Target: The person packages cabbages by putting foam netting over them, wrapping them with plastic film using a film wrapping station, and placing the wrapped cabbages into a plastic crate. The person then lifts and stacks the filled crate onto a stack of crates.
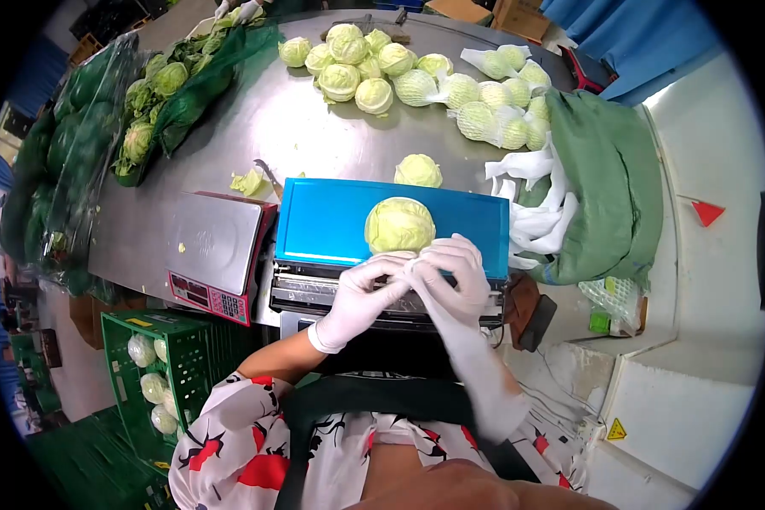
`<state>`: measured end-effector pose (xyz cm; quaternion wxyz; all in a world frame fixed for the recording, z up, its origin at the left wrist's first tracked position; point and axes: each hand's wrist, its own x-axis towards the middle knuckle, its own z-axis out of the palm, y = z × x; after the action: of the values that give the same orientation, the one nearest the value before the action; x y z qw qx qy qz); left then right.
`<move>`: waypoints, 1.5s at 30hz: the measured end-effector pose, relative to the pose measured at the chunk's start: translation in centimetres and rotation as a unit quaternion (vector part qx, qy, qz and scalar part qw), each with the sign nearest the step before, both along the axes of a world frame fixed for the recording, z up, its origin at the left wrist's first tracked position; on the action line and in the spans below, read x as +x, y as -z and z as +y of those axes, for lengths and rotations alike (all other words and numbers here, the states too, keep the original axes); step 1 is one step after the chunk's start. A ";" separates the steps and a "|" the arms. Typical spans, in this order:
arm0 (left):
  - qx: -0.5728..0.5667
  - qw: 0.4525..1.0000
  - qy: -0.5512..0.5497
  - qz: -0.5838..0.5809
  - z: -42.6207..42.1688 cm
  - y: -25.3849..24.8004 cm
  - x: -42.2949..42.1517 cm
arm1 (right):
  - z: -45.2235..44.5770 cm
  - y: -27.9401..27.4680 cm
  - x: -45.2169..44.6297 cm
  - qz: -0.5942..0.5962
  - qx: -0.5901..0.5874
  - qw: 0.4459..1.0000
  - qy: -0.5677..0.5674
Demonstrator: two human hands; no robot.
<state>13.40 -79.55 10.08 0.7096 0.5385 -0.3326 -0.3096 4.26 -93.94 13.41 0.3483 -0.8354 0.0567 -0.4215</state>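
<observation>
Both hands wear white gloves and meet in front of a bare cabbage that rests on the blue top of a wrapping machine. My left hand pinches one side of the mouth of a white foam net sleeve. On its other side my right hand grips the same sleeve, which hangs down over the right forearm. Just behind the blue top sits another cabbage.
A scale stands at left, above a green crate of wrapped cabbages. Bare cabbages and netted ones lie at the back. At right, a green sack holds white sleeves. A knife lies behind the scale.
</observation>
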 end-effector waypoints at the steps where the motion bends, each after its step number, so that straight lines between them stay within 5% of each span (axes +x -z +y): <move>1: -0.005 0.997 0.013 0.070 0.4 0.0 -0.2 | 0.5 -0.1 -0.8 0.036 0.249 0.968 -0.008; 3: -0.051 0.970 0.066 0.228 1.7 0.2 -0.3 | 0.0 -1.4 -2.2 0.051 0.683 0.724 -0.087; 4: -0.124 0.950 0.105 0.267 1.8 -0.9 -0.4 | -1.2 1.7 -3.4 -0.016 0.729 0.652 -0.205; 5: -0.116 0.930 0.092 0.336 2.1 -2.4 -0.5 | -1.2 2.6 -4.4 0.073 0.502 0.846 -0.163; 6: -0.108 0.906 0.079 0.403 2.5 -3.4 -0.5 | -0.7 2.2 -5.0 0.153 0.224 0.957 -0.104; 9: -0.071 0.896 0.135 0.417 3.4 -3.6 0.1 | 1.2 1.3 -6.8 0.253 0.553 0.730 -0.312; 10: -0.044 0.899 0.158 0.407 3.8 -3.0 0.1 | 0.8 1.0 -7.1 0.300 0.518 0.710 -0.372; 11: -0.102 0.841 0.272 0.456 3.8 -1.1 -0.1 | 0.5 0.6 -7.5 0.343 0.474 0.687 -0.431; 12: 0.008 0.870 0.255 0.421 5.1 -1.6 -1.4 | -1.4 0.2 -7.3 0.281 0.261 0.805 -0.453; 14: 0.103 0.889 0.377 0.240 5.9 0.2 -1.8 | -4.0 0.0 -7.9 0.144 0.331 0.854 -0.375; 16: 0.200 0.864 0.434 0.159 6.1 0.4 -2.3 | -3.2 0.6 -7.9 -0.096 0.617 0.716 -0.314; 17: 0.181 0.911 0.341 0.147 6.7 0.3 -2.0 | -2.7 0.5 -8.7 -0.087 0.670 0.677 -0.292; 19: 0.124 0.981 0.145 0.046 7.2 -1.3 -1.3 | -1.1 1.4 -9.1 0.093 0.345 0.925 -0.131; 20: 0.133 0.984 0.112 0.041 8.3 -0.1 0.0 | -1.2 2.7 -9.3 0.082 0.480 0.847 -0.212; 22: -0.003 0.969 0.085 0.230 8.2 -2.6 0.0 | -1.3 5.2 -9.7 0.044 0.742 0.605 -0.285; 24: -0.025 0.948 0.099 0.302 8.8 -2.2 0.2 | -2.2 6.9 -9.6 0.162 0.678 0.643 -0.318; 26: 0.103 0.981 0.086 0.140 8.7 -0.6 1.9 | -3.2 6.8 -7.9 0.308 0.466 0.807 -0.193; 28: 0.237 0.971 -0.026 -0.006 6.7 1.3 4.0 | -5.2 9.8 -5.5 0.267 0.313 0.911 -0.011; 31: 0.147 0.965 -0.211 -0.050 1.8 5.8 6.9 | -5.9 11.0 0.3 0.162 0.242 0.949 0.122; 33: 0.257 0.951 -0.168 0.042 -0.5 8.0 9.1 | -6.1 11.1 3.0 0.284 0.362 0.882 0.104; 34: 0.316 0.935 -0.070 0.144 -1.1 10.0 11.0 | -7.7 16.8 4.4 0.239 0.314 0.916 0.071; 36: 0.207 0.956 -0.133 0.160 -3.4 12.1 10.7 | -6.7 15.1 5.7 0.242 0.316 0.914 0.084; 40: -0.008 0.914 -0.089 0.396 -4.7 10.0 8.6 | -5.5 9.1 7.0 0.230 0.407 0.880 0.078; 43: -0.030 0.877 0.015 0.480 -5.1 5.1 8.5 | -7.3 6.2 7.8 0.198 0.538 0.800 -0.176; 45: 0.012 0.892 -0.001 0.452 -4.8 4.5 8.8 | -10.1 5.8 8.7 0.237 0.598 0.697 -0.315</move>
<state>22.19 -84.38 5.61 0.7773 0.3487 0.0282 -0.5229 12.94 -104.05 7.65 0.8621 -0.4920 0.1112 0.0478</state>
